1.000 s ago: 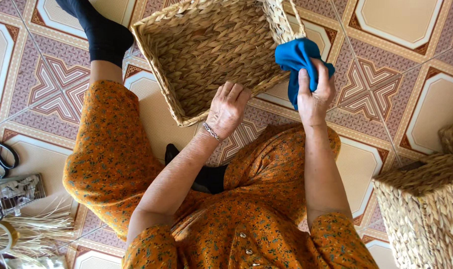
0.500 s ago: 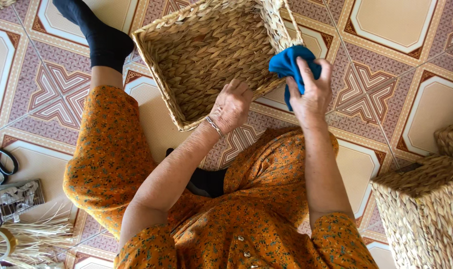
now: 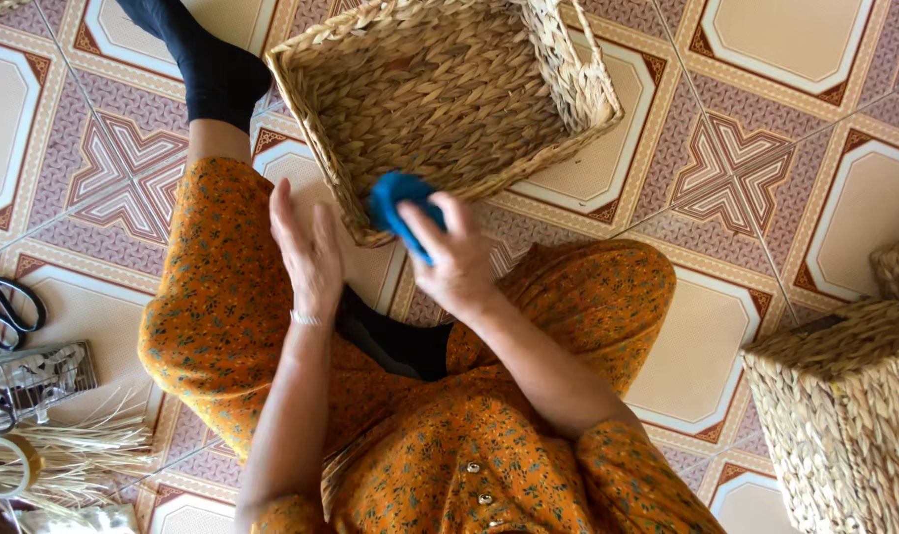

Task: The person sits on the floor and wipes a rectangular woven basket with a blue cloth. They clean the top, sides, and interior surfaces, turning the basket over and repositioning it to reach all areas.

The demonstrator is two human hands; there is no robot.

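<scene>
Basket rim point(image 3: 360, 213) blocks ahead; tiled floor point(image 3: 766, 168) right open.

Black scissors point(image 3: 4, 309) left; tape roll point(image 3: 2, 465); second wicker basket point(image 3: 845, 415) right.

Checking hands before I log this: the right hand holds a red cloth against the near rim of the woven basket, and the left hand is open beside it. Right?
Not quite: the cloth is blue, not red. The head view shows the right hand gripping it at the woven basket's near rim, with the left hand open beside it.
</scene>
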